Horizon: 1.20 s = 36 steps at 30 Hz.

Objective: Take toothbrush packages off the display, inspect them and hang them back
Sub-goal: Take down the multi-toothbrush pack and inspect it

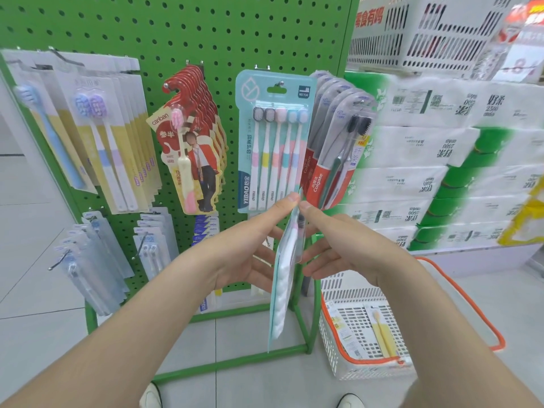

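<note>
Green pegboard display (176, 30) at twelve o'clock, free hook (281, 83) tip high on it. Toward six o'clock from there hangs toothbrush package (281, 290), edge-on, long axis vertical. Top edge pinched between left grip (247, 254) and right grip (344, 245), both equally near.

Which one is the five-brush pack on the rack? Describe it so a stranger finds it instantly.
Start at the green pegboard rack. On its upper row, between the red canban packs and the Colgate packs, hangs the YIBAO pack, just above the held pack that the left hand and right hand pinch. Unlike its neighbours it shows a pale teal card with five brushes side by side.
</note>
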Each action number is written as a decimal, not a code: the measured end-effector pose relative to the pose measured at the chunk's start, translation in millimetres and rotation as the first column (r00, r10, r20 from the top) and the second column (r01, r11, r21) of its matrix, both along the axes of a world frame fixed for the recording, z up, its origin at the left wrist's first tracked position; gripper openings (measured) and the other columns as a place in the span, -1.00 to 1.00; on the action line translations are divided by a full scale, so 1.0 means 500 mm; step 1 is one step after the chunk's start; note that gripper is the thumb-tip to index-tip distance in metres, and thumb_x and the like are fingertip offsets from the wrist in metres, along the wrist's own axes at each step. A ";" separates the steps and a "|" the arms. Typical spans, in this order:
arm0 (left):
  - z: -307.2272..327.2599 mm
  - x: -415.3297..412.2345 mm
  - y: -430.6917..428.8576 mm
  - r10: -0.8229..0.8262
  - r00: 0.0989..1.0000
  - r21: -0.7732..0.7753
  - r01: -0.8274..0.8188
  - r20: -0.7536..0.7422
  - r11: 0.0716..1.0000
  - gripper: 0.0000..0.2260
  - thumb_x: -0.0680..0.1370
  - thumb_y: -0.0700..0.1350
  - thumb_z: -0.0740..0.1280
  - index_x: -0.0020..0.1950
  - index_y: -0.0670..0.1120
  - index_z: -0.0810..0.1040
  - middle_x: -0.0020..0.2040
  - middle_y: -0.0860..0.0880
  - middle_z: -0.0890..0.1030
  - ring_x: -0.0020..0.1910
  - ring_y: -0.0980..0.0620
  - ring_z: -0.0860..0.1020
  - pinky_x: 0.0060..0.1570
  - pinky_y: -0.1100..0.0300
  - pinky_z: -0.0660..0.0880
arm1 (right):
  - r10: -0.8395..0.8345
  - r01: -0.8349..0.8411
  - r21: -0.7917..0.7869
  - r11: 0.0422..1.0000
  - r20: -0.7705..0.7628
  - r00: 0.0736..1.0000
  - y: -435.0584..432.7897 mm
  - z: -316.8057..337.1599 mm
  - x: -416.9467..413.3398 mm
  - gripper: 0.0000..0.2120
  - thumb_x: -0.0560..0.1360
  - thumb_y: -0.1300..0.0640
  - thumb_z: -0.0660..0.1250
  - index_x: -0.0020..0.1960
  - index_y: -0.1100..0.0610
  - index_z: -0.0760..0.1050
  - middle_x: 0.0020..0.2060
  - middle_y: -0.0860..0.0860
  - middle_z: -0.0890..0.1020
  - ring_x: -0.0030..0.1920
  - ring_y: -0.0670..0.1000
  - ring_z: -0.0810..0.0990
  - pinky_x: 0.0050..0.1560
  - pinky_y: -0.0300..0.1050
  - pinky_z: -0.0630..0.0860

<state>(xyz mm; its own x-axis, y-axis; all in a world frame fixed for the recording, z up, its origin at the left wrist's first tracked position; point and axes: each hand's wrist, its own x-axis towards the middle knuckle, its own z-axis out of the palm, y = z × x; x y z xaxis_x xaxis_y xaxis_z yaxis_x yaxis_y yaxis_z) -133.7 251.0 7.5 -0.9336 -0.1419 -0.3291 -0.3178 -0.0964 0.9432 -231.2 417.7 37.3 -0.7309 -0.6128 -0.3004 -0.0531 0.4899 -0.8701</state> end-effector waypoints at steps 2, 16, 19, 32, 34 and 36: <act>0.000 0.001 -0.001 -0.011 1.000 -0.006 0.011 0.005 1.000 -0.03 0.23 0.63 0.47 0.46 0.05 0.55 0.38 -0.25 0.63 0.28 -0.32 0.67 0.30 -0.30 0.58 | 0.002 -0.002 0.011 1.000 0.000 1.000 -0.001 0.000 -0.001 -0.26 0.55 -0.49 0.20 0.30 0.17 0.53 -0.06 0.23 0.76 -0.15 0.19 0.80 -0.02 0.11 0.75; -0.001 0.004 -0.003 -0.094 0.994 0.096 0.089 0.053 0.991 0.04 0.26 0.64 0.43 0.51 -0.04 0.50 0.42 -0.34 0.57 0.34 -0.38 0.62 0.39 -0.31 0.52 | 0.105 -0.108 0.051 0.993 0.057 0.993 0.005 -0.008 -0.005 -0.19 0.54 -0.50 0.17 0.28 0.23 0.54 -0.12 0.30 0.75 -0.10 0.25 0.79 0.06 0.21 0.73; 0.002 0.009 -0.008 -0.085 0.996 0.124 0.081 0.030 0.989 -0.01 0.32 0.58 0.45 0.51 -0.09 0.50 0.43 -0.34 0.56 0.37 -0.40 0.58 0.41 -0.33 0.49 | 0.101 -0.102 0.064 0.993 0.028 0.995 0.006 -0.008 -0.004 -0.19 0.51 -0.53 0.17 0.23 0.20 0.57 -0.15 0.28 0.76 -0.13 0.23 0.79 0.01 0.16 0.74; 0.036 0.033 -0.012 -0.133 0.989 0.224 0.116 0.061 0.968 -0.62 0.45 0.10 0.33 -0.05 -0.13 0.81 0.24 -0.25 0.70 0.14 -0.20 0.69 0.07 0.02 0.71 | 0.150 -0.104 0.301 0.948 -0.133 0.980 0.013 -0.019 -0.008 -0.27 0.50 -0.55 0.15 0.00 0.13 0.61 -0.36 0.18 0.71 -0.49 0.01 0.52 -0.39 -0.20 0.54; 0.039 0.036 -0.014 -0.102 0.993 0.228 0.085 0.065 0.970 -0.65 0.49 0.05 0.35 -0.05 -0.18 0.81 0.28 -0.29 0.68 0.23 -0.23 0.67 0.19 0.01 0.64 | 0.157 -0.108 0.319 0.942 -0.133 0.979 0.009 -0.023 -0.008 -0.23 0.51 -0.56 0.12 -0.01 0.14 0.63 -0.39 0.16 0.68 -0.49 0.02 0.49 -0.40 -0.21 0.50; 0.043 0.038 -0.010 -0.075 0.995 0.249 0.056 0.069 0.967 -0.65 0.56 0.02 0.41 0.04 -0.26 0.77 0.24 -0.33 0.68 0.20 -0.24 0.69 0.15 0.05 0.65 | 0.183 -0.129 0.337 0.932 -0.132 0.974 0.008 -0.027 -0.010 -0.13 0.52 -0.57 0.07 0.00 0.23 0.69 -0.43 0.13 0.65 -0.50 0.02 0.46 -0.41 -0.21 0.46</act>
